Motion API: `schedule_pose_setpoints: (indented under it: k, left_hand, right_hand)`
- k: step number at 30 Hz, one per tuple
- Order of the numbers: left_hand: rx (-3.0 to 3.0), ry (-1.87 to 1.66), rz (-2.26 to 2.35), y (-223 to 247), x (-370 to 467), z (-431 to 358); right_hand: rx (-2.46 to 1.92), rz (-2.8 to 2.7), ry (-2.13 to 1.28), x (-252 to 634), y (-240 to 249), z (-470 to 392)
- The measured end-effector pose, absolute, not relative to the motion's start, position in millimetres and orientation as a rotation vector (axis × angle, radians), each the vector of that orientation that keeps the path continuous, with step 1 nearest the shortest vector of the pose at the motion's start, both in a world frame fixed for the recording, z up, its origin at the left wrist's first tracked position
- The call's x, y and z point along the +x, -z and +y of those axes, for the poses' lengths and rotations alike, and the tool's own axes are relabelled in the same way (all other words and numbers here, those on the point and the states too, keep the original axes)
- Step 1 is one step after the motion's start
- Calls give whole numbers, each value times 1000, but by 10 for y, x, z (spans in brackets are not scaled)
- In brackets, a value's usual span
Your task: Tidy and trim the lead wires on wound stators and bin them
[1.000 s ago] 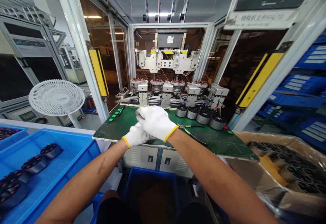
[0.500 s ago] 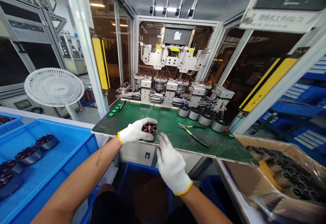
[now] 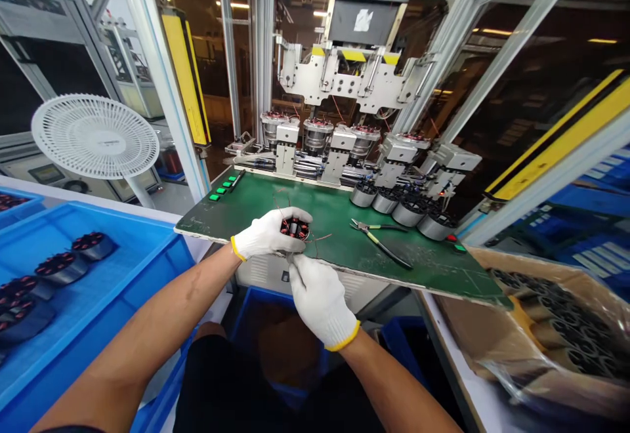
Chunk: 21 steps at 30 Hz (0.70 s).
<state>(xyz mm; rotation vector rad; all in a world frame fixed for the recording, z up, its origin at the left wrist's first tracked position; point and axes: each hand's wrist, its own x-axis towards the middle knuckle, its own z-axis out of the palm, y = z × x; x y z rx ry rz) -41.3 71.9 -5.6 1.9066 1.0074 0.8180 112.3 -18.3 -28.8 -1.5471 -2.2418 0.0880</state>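
A round wound stator point(image 3: 295, 227), black with red copper windings and loose wire ends, is held near the front edge of the green work board point(image 3: 325, 210). Fingers of my left hand point(image 3: 270, 233), in a white glove with a yellow cuff, wrap round it from the left. Just below it is my right hand point(image 3: 317, 295), also gloved, its fingers pinched together close to the left fingertips; whatever they hold is too small to make out. Cutting pliers point(image 3: 378, 243) with black and yellow-green handles lie on the board to the right.
Several stators point(image 3: 388, 201) stand at the board's right rear, before a winding machine point(image 3: 339, 151). On the left are a blue bin point(image 3: 142, 259) with wound stators and a white fan point(image 3: 96, 136). A cardboard box point(image 3: 462, 334) of cores sits at the right.
My right hand has moved down and left, and its spread fingers have closed in a pinch under the stator. The head view has shifted, so the board and machine appear larger.
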Motion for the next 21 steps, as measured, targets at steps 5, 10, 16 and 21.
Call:
schedule_pose_setpoints:
  k: [5,10,16,21]
  left_hand:
    - [1906,-843,1032,31,-378,694]
    - [1870,-833,983,-4,-347,688]
    - [1861,-865,1040,-22,-321,641]
    - [1838,-901,1068,-8,-278,640]
  right_hand:
    - [-1475,-2244,-133,1510,171,102]
    - [-1462,-2064,-207,1644,82,694]
    - [-1435,-1907,-379,1638,64,747]
    - [-1289,-1879,63,1706,35,272]
